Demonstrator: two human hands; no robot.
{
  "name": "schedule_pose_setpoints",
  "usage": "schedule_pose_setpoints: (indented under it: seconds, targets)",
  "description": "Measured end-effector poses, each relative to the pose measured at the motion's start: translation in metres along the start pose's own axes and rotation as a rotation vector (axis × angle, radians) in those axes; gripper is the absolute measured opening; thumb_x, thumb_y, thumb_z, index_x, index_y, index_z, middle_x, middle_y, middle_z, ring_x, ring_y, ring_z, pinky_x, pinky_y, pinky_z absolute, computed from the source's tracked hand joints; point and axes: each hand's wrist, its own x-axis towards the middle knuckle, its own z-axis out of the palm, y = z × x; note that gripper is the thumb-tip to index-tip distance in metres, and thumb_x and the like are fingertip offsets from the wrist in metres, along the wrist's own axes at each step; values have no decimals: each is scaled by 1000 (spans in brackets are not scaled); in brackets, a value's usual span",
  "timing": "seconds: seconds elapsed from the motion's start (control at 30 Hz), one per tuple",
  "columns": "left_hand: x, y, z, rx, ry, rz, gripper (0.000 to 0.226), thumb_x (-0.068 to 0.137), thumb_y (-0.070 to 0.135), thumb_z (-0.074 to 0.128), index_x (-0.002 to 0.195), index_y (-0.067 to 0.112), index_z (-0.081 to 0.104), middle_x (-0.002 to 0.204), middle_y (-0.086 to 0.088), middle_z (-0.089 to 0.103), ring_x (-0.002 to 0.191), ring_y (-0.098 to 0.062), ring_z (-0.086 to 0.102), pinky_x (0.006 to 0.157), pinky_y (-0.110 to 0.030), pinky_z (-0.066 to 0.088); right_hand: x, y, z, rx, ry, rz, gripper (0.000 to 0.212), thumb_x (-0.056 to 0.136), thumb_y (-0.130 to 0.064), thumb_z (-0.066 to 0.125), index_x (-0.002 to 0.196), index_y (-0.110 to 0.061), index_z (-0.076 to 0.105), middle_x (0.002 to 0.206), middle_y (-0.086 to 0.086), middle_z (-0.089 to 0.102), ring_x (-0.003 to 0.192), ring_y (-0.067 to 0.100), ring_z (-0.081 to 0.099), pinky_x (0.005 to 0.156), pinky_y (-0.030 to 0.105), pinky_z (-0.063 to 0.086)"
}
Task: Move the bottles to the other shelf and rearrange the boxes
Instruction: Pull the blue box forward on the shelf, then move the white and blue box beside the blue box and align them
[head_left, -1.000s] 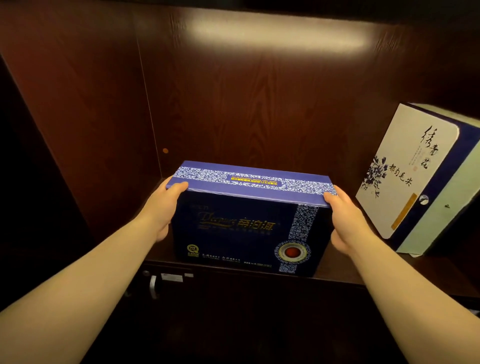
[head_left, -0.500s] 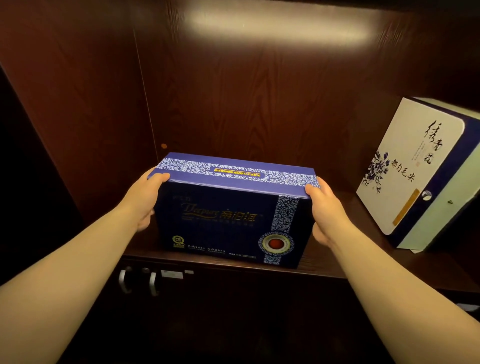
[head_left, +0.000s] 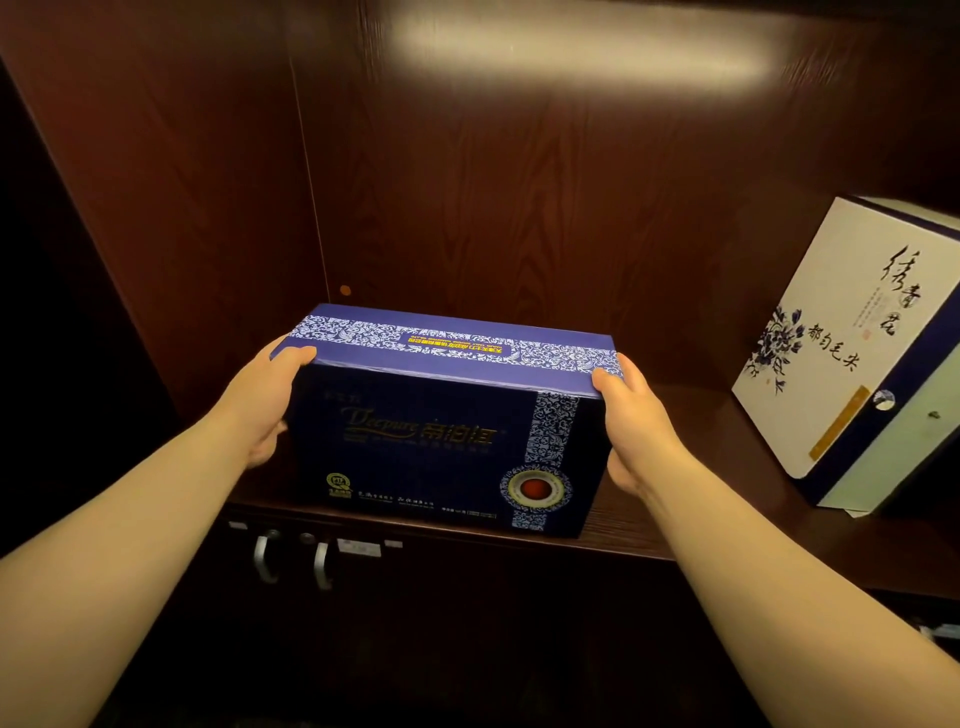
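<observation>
- The dark blue box (head_left: 441, 431) is a rectangular carton with a smooth, faintly glossy face, gold lettering, a white scrollwork band and a round red-centred emblem low on its right side.
- It stands at the front of the dark wooden shelf (head_left: 691, 467), close to the left side wall.
- The left hand (head_left: 262, 410) presses flat on the box's left end, thumb hooked over the paler blue lid; its grip is clamped on the carton.
- The right hand (head_left: 641, 426) mirrors it on the right end, thumb on the lid edge, fingers hidden behind the box.
- The white box (head_left: 836, 338), matte with brushed ink characters and a blue flower, leans tilted at the shelf's right, well apart.
- The back panel (head_left: 519, 208) shows polished reddish wood grain with a broad light glare.
- Two curved metal handles (head_left: 293, 558) sit on the cabinet doors below.
</observation>
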Motion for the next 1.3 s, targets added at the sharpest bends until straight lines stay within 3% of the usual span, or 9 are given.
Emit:
schedule_pose_setpoints:
  seconds: [0.57,0.73,0.83,0.93,1.03,1.17,1.3]
  targets:
    - [-2,0,0,-18,-7,23,36,91,38,55,127,42,57,110,5,71,101,-15,66,72,-36,46,-5,0,4,-1,3,-8,33,105,-26,47,138,-30,50,121,7,70,107,25,69,96,51,54]
    - [-1,-1,-2,-1,-13,19,24,89,41,57,111,49,60,110,7,70,100,-14,65,73,-37,46,-3,1,2,-6,2,-5,39,104,-28,48,143,-31,45,123,5,68,107,23,69,93,48,56]
    - [4,2,-5,39,1,31,45,87,40,62,131,42,51,123,5,60,107,-18,59,82,-45,47,-5,-3,-3,-27,1,-3,43,103,-30,52,145,-34,40,130,1,62,105,16,68,81,35,58]
    - [10,12,-10,279,122,181,67,92,30,66,149,22,33,143,-10,47,124,-31,51,99,-50,43,-4,-9,-20,-118,4,-40,63,102,-38,54,157,-24,26,159,2,38,133,16,46,100,34,42]
    - [4,41,0,705,230,419,76,82,47,65,145,13,39,148,-21,44,134,-41,41,111,-53,31,-4,-18,-47,-189,57,-128,66,99,-46,54,156,-28,27,162,-3,33,135,10,35,100,32,32]
    - [-16,89,76,752,38,617,71,78,57,54,136,16,51,139,-11,54,130,-28,47,105,-41,35,-8,-38,-96,-217,246,-299,55,98,-48,54,149,-35,36,149,-10,43,134,10,41,99,30,33]
    - [-20,112,198,654,-246,707,44,92,39,65,130,21,56,132,-2,59,124,-16,51,101,-35,37,-7,-63,-156,-344,555,-513,57,91,-56,52,143,-39,36,143,-14,43,132,6,39,96,22,34]
